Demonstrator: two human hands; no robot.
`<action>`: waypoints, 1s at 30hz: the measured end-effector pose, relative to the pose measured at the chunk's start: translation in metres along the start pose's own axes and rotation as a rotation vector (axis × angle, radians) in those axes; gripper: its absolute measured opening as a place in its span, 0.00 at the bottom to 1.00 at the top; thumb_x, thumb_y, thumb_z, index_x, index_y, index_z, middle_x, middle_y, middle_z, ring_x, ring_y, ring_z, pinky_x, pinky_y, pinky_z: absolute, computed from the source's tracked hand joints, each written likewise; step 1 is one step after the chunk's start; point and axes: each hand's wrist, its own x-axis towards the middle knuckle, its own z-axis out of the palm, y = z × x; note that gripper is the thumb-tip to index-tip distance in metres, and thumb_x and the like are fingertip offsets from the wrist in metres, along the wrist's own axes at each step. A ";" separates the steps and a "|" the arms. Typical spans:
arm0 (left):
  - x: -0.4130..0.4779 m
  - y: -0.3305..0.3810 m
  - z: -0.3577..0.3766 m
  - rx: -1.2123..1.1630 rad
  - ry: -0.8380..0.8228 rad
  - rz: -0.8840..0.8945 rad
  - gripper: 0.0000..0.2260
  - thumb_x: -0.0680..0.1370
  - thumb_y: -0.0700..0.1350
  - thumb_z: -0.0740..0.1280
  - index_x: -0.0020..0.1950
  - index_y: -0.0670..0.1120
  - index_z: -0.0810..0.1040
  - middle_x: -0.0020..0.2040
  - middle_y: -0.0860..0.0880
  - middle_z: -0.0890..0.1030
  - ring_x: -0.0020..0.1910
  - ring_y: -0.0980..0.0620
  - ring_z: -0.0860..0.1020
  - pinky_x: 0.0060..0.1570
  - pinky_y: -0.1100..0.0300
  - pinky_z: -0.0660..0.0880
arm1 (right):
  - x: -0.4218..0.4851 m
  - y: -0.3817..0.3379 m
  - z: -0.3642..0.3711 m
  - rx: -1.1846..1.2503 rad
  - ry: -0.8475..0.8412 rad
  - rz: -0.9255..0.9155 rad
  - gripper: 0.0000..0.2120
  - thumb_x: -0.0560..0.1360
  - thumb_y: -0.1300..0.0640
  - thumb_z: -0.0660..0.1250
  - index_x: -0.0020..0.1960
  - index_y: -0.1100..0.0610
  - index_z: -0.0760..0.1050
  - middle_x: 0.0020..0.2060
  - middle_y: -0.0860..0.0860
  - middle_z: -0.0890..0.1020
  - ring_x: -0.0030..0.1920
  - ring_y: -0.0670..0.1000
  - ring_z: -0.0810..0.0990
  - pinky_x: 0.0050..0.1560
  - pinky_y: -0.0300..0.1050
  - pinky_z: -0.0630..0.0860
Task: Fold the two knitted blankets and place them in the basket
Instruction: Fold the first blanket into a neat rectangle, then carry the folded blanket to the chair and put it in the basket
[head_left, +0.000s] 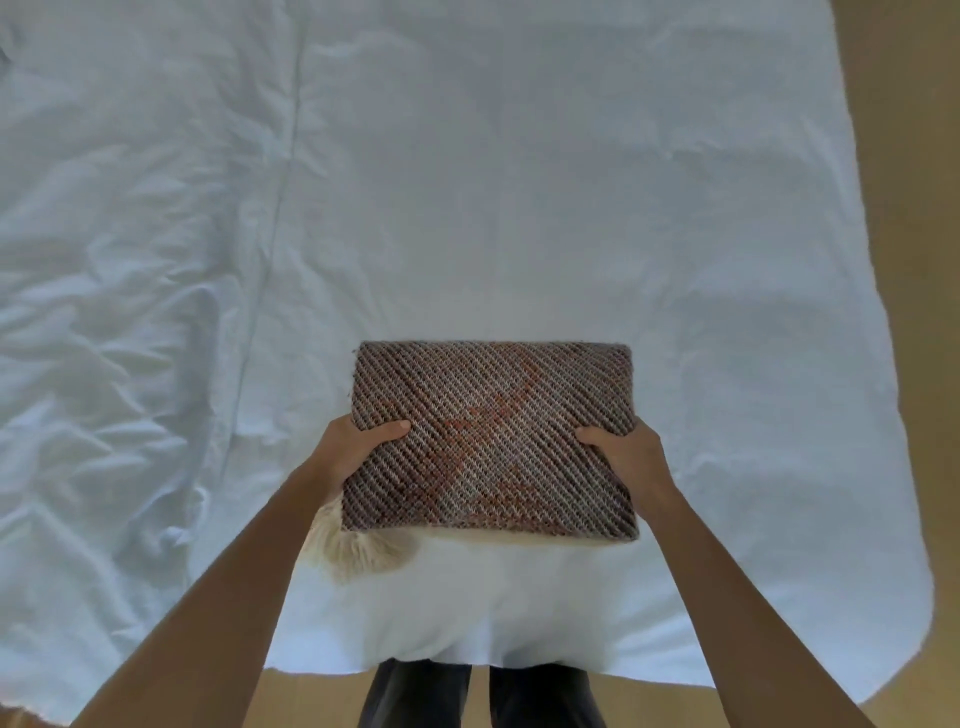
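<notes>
Folded brown-and-grey diagonal-knit blanket (493, 441) with cream fringe, over the white-sheeted bed (467, 208). Left hand (353, 449) and right hand (626, 452) grip its side edges, thumbs on top.

No text, label, brand, number or sign can be read: none is borne by the folded knitted blanket (493, 415), and none by the white bed sheet (467, 182).
</notes>
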 end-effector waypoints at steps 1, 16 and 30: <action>-0.015 0.005 0.000 -0.010 -0.010 0.010 0.20 0.63 0.51 0.78 0.51 0.47 0.79 0.49 0.47 0.84 0.47 0.48 0.83 0.50 0.52 0.79 | -0.014 -0.002 -0.010 0.027 -0.020 -0.012 0.28 0.65 0.52 0.75 0.62 0.56 0.72 0.52 0.52 0.79 0.49 0.53 0.79 0.51 0.51 0.77; -0.152 0.033 0.023 0.101 -0.169 0.155 0.22 0.61 0.52 0.78 0.52 0.48 0.80 0.49 0.48 0.85 0.46 0.50 0.84 0.45 0.56 0.80 | -0.178 0.038 -0.095 0.317 -0.001 -0.121 0.20 0.68 0.57 0.75 0.57 0.51 0.74 0.47 0.46 0.81 0.45 0.49 0.82 0.38 0.42 0.76; -0.179 0.028 0.068 0.411 -0.499 0.194 0.14 0.66 0.49 0.77 0.49 0.51 0.78 0.48 0.51 0.84 0.45 0.53 0.83 0.38 0.62 0.78 | -0.300 0.152 -0.080 0.652 0.390 -0.053 0.19 0.66 0.59 0.75 0.55 0.55 0.75 0.45 0.51 0.84 0.42 0.52 0.84 0.38 0.44 0.79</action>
